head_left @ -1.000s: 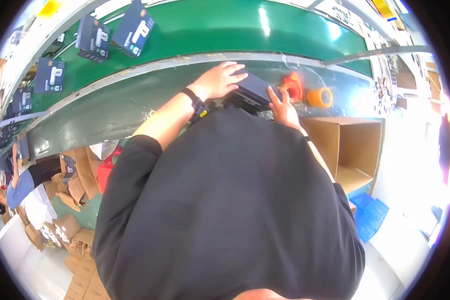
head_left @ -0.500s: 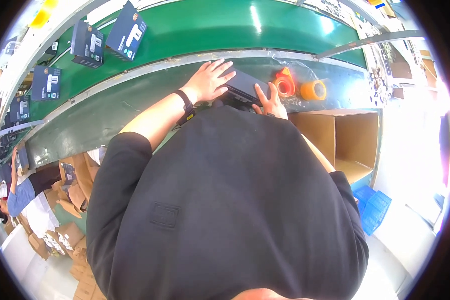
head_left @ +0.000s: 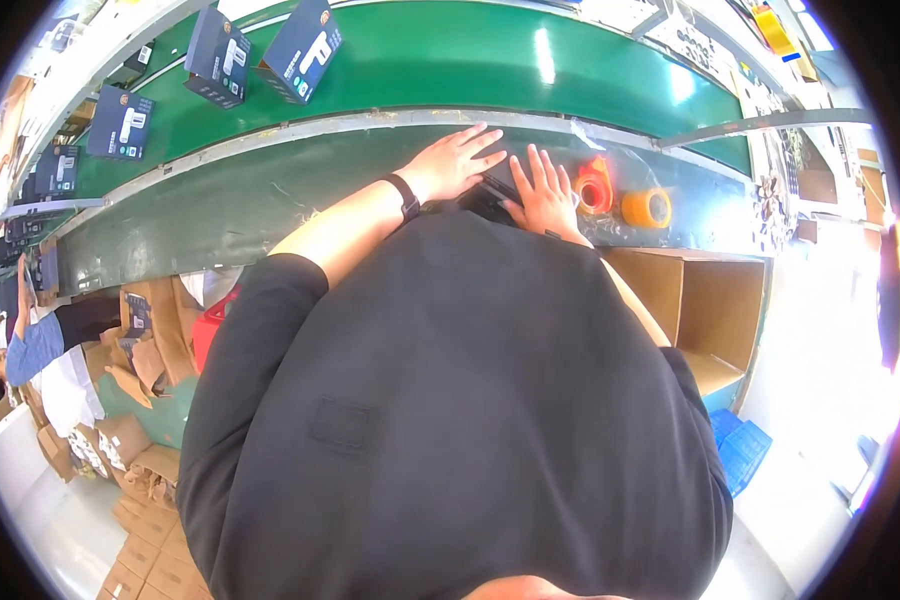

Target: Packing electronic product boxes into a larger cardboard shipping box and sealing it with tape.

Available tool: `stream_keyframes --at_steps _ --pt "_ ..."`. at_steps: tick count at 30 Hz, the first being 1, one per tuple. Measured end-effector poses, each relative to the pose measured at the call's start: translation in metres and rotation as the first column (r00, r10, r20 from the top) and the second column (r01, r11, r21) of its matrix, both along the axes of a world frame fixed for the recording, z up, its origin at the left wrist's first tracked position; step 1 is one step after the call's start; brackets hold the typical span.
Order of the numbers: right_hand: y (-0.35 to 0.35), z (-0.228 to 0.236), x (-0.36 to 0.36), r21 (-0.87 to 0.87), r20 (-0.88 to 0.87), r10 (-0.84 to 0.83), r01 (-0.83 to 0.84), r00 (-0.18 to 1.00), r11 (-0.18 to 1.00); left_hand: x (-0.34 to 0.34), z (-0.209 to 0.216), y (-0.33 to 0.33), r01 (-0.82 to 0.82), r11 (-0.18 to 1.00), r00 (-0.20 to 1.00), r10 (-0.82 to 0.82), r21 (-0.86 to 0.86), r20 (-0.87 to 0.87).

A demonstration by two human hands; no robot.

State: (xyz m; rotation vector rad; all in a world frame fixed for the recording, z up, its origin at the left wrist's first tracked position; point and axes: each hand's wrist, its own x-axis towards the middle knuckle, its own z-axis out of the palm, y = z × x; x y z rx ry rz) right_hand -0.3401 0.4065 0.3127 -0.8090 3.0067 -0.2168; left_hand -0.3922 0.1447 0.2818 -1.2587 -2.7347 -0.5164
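A dark grey box [head_left: 489, 196] lies on the workbench close to my body. My left hand [head_left: 454, 165] is spread over its left part, fingers stretched toward the far right. The palm of my right hand [head_left: 547, 203] faces down at the box's right side, fingers extended away from me. Neither hand wraps round anything. My chest and both hands hide much of the box. Just right of my right hand are a red-orange tape dispenser [head_left: 594, 190] and a roll of yellow tape [head_left: 647, 208].
Beyond the bench runs a green conveyor [head_left: 450, 65] with several dark printed boxes [head_left: 300, 52] on its left part. An open cardboard carton [head_left: 642, 284] stands at right, above a blue crate [head_left: 743, 455]. Another person [head_left: 35, 350] works at far left near cartons.
My hands have come closer together over the box. My right hand's fingers have straightened and now point away from me. The view has shifted, moving the surroundings slightly rightward.
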Motion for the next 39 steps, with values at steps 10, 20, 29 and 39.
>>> stream_keyframes --at_steps 10,20,29,39 --pt "0.013 -0.001 -0.004 -0.007 0.118 0.020 -0.020 0.993 1.000 -0.070 0.058 -0.149 -0.612 0.423 0.457 0.879 0.668 -0.137" --pt "0.085 0.129 0.052 -0.765 0.592 -0.338 0.643 0.731 0.050 -0.136 -0.002 -0.318 -0.782 0.591 0.612 0.788 -0.197 -0.068" --pt "0.361 0.237 0.165 -0.931 0.363 -0.641 0.235 0.676 -0.278 -0.092 0.043 -0.157 -0.570 0.811 0.814 0.535 -0.133 -0.225" --pt "0.485 0.042 0.202 -0.320 0.782 -0.571 0.626 -0.249 -0.711 -0.009 0.012 0.097 -0.840 0.510 0.397 0.342 0.186 0.852"
